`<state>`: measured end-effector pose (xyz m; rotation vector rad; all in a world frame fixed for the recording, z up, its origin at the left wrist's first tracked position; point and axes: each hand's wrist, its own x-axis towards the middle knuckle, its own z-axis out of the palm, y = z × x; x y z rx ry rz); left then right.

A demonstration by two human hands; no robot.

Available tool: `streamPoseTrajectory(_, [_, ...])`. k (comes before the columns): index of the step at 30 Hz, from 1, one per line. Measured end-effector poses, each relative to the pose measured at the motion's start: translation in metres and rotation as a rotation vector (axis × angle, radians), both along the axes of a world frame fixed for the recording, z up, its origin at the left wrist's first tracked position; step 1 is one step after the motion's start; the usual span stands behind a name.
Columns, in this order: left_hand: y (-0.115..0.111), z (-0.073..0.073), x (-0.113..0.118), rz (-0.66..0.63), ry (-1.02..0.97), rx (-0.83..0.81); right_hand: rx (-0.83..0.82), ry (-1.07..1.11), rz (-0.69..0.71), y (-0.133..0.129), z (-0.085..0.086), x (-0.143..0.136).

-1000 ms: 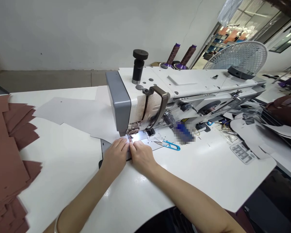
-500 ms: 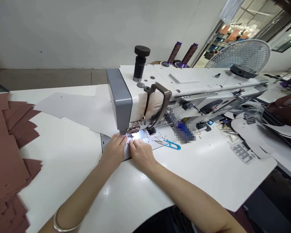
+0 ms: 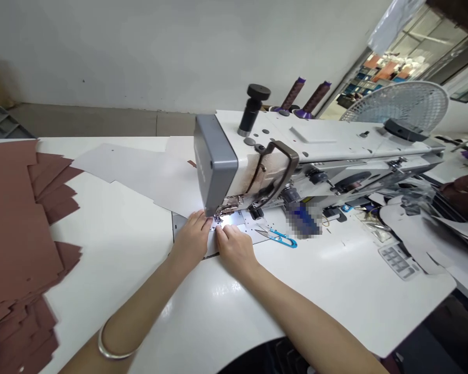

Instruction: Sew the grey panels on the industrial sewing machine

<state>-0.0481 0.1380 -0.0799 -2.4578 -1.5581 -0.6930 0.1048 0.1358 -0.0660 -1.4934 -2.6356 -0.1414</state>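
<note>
A white sewing machine (image 3: 320,135) with a grey end cover stands on the white table (image 3: 120,234). Below its lit needle area my left hand (image 3: 193,234) rests with its fingers pressed together, beside a large pale grey sheet (image 3: 144,174). Close to its right, my right hand (image 3: 236,246) has curled fingers at the needle plate. Whatever lies under the fingertips of both hands is too hidden to make out. Blue-handled thread snips (image 3: 281,239) lie right of my right hand.
Stacked reddish-brown pieces (image 3: 15,208) cover the left side. Two brown thread cones (image 3: 314,98) and a white fan (image 3: 409,104) are behind the machine. Pale cut pieces (image 3: 405,228) and clutter lie at the right. A grey crate (image 3: 3,122) is at the far left.
The view has shifted, so the machine and table appear further right. A small brown piece now shows on the pale sheet behind the machine head. Both hands keep nearly the same place by the needle.
</note>
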Motion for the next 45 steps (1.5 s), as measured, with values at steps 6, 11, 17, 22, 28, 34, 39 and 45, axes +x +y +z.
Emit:
streamPoseTrajectory(6, [-0.001, 0.005, -0.006, 0.033, -0.054, 0.015, 0.169, 0.037, 0.037, 0.000, -0.007, 0.004])
streamPoseTrajectory(11, [-0.006, 0.013, -0.011, 0.037, 0.002, -0.031, 0.238, 0.132, 0.051, 0.001, -0.007, 0.006])
streamPoseTrajectory(17, [-0.021, 0.018, 0.003, 0.050, 0.191, -0.002, 0.192, 0.161, 0.027, 0.001, -0.002, 0.009])
streamPoseTrajectory(22, [-0.024, 0.021, 0.007, 0.031, 0.212, 0.025, 0.020, 0.206, -0.046, 0.005, 0.003, 0.009])
streamPoseTrajectory(28, [-0.012, 0.010, -0.001, 0.061, -0.039, -0.015, -0.155, 0.428, -0.144, 0.016, 0.008, 0.006])
streamPoseTrajectory(34, [-0.010, 0.004, -0.001, 0.043, -0.021, -0.125, -0.218, 0.491, -0.236, 0.020, 0.009, 0.002])
streamPoseTrajectory(39, [-0.008, 0.004, -0.001, 0.041, 0.003, -0.130, -0.099, 0.313, -0.204, 0.009, 0.006, 0.004])
streamPoseTrajectory(45, [-0.008, 0.003, -0.002, 0.045, -0.002, -0.101, -0.021, 0.128, -0.080, 0.003, 0.005, 0.006])
